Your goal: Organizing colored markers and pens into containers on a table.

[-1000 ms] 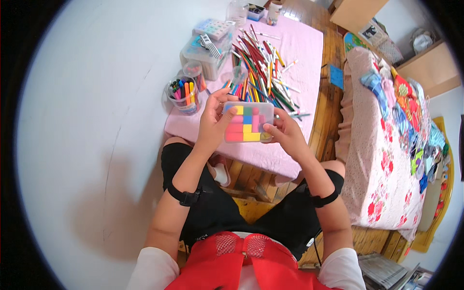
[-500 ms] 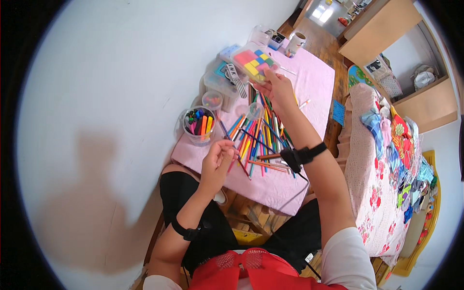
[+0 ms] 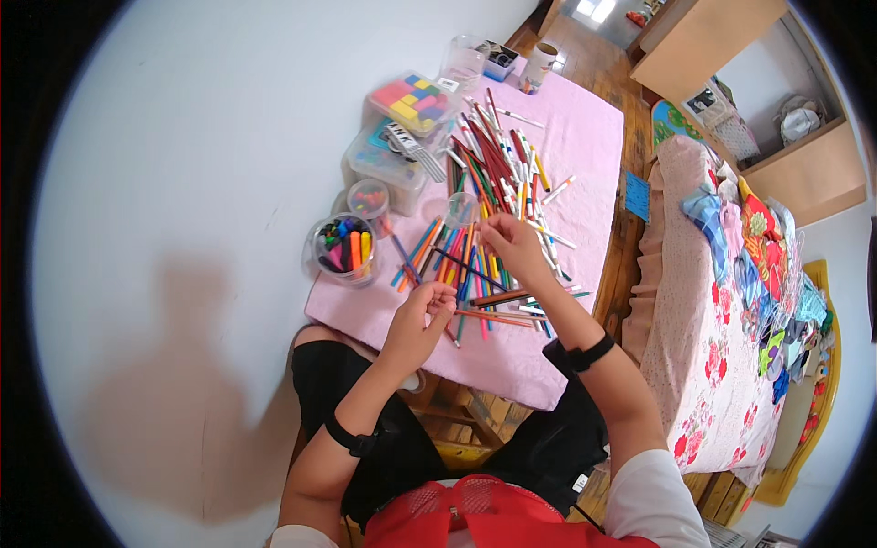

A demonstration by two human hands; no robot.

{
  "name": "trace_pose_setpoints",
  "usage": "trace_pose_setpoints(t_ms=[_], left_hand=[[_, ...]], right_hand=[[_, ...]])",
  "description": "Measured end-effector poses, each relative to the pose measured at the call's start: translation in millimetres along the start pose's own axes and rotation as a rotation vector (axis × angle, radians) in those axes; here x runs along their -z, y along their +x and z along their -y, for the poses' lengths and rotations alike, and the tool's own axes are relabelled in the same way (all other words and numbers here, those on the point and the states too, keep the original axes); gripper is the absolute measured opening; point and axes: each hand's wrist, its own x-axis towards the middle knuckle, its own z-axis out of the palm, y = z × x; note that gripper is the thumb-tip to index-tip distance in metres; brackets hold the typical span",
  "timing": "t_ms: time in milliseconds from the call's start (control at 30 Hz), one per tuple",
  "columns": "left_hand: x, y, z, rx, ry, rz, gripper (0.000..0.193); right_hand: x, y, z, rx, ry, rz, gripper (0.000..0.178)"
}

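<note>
Counter [image 3: 585, 155], pink cloth cover: scattered coloured pencils [image 3: 493, 183] across the middle. Left hand [image 3: 422, 320], near edge, fingers loosely curled, apparently empty; exact grip unclear. Right hand [image 3: 512, 248], just right, fingers pinched over the pencil heap. Round tub of markers [image 3: 343, 248] at left. Lidded box of coloured blocks [image 3: 416, 100] far left.

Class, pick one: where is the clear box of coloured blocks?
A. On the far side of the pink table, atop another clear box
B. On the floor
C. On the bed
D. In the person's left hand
A: the box of coloured blocks rests on another clear box at the pink table's far side, in neither hand.
</note>
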Motion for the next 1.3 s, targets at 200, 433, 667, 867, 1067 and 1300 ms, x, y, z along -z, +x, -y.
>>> trace_pose_setpoints(t_ms=[200,433,667,867,1067,1300], left_hand=[[-34.0,56.3,1.9,-0.017,0.078,0.027,0.023],[-92.9,155.3,-4.8,-0.027,0.103,0.050,0.025],[-136.7,194.6,-28.4,0.149,0.054,0.112,0.022],[-132.8,212.7,-59.8,0.261,0.065,0.121,0.022],[-113.3,261.2,-69.3,0.278,0.108,0.109,0.022],[-120.2,345.8,-73.5,0.247,0.111,0.030,0.037]], right_hand=[[36.7,-2.9,-8.7,-0.008,-0.154,-0.066,0.015],[120.0,72.7,-70.3,0.235,-0.608,-0.236,0.034],[204.6,69.6,-143.7,-0.106,-1.130,-0.469,0.054],[199.6,75.7,-131.3,-0.216,-1.026,-0.440,0.060],[197.8,108.7,-123.2,-0.240,-1.061,-0.352,0.056],[201.8,162.5,-122.3,-0.076,-0.919,-0.428,0.057]])
